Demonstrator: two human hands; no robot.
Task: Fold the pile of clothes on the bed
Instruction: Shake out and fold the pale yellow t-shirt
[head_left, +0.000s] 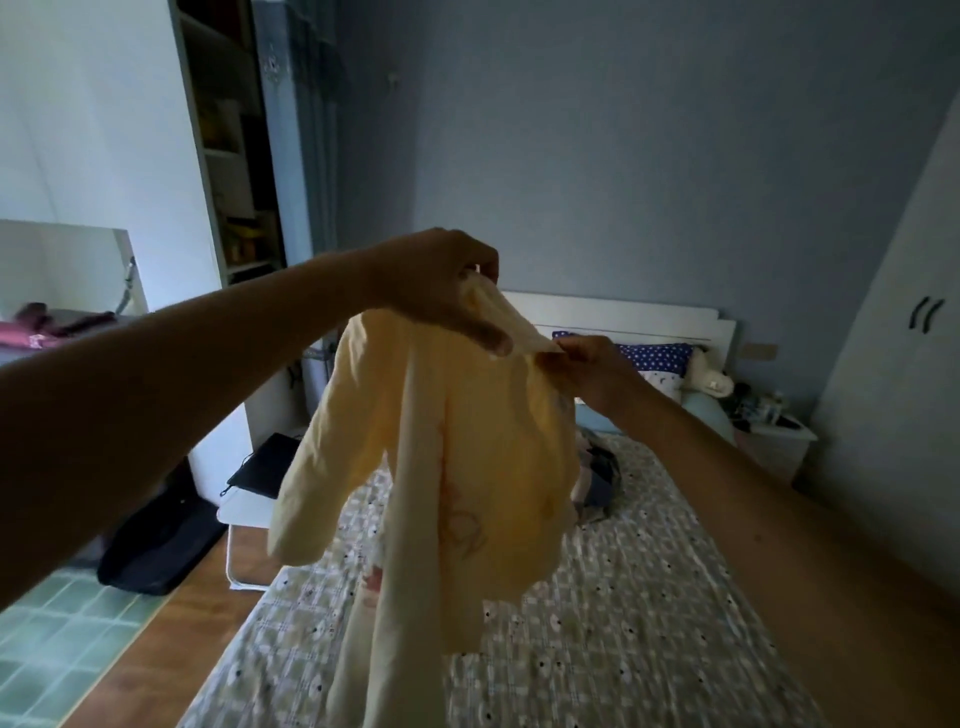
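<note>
— Where's the top (467, 441)?
— Hanging over the bed (649, 597); left hand (441, 291) grips its neck, right hand (587, 369) pinches the edge beside; likely soft, light, floppy; better held by the shoulders.

Dim, bluish room; light from left; forearms in shadow; wide-angle bending at edges; slight softness.

bed (649, 597) bare on right; clothes pile (598, 480) mid-bed, seemingly small, half hidden by hanging garment (493, 441).
</note>
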